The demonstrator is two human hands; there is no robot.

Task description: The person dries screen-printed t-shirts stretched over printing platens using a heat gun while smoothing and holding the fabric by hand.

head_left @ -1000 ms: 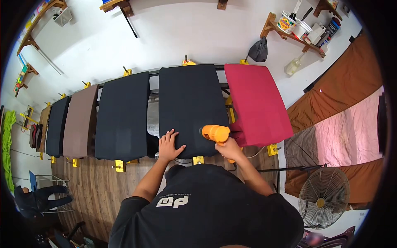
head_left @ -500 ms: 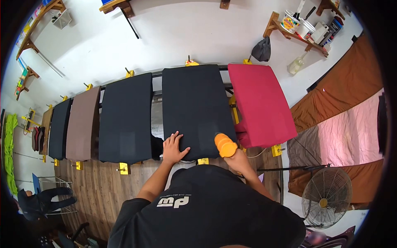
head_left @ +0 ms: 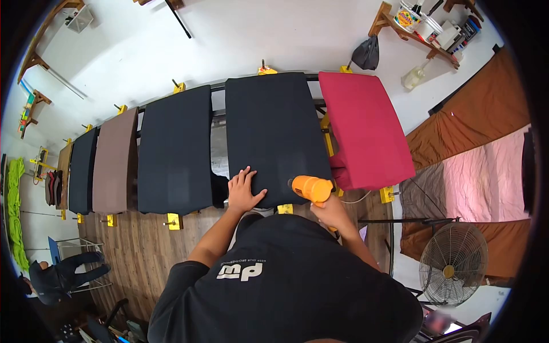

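Observation:
Fingers spread, my left hand (head_left: 245,191) lies flat on the lower left corner of a black cloth-covered board (head_left: 271,126). My right hand (head_left: 330,211) is wrapped round the handle of an orange heat gun (head_left: 311,187). The gun's dark nozzle points left over the lower part of the same black cloth. Just right of it is a board covered in red cloth (head_left: 369,131), its fabric bunched at the lower left. Another black cloth-covered board (head_left: 174,148) lies to the left of my left hand.
Further left are a brown-covered board (head_left: 114,160) and another black one (head_left: 83,171). A wire fan (head_left: 453,264) stands at the lower right. A shelf (head_left: 420,40) holds tubs at the upper right. Another person (head_left: 57,277) is at the lower left.
The heat gun has turned from pointing up the board to pointing left. The view has shifted a little. My left hand stays at the same corner of the black cloth.

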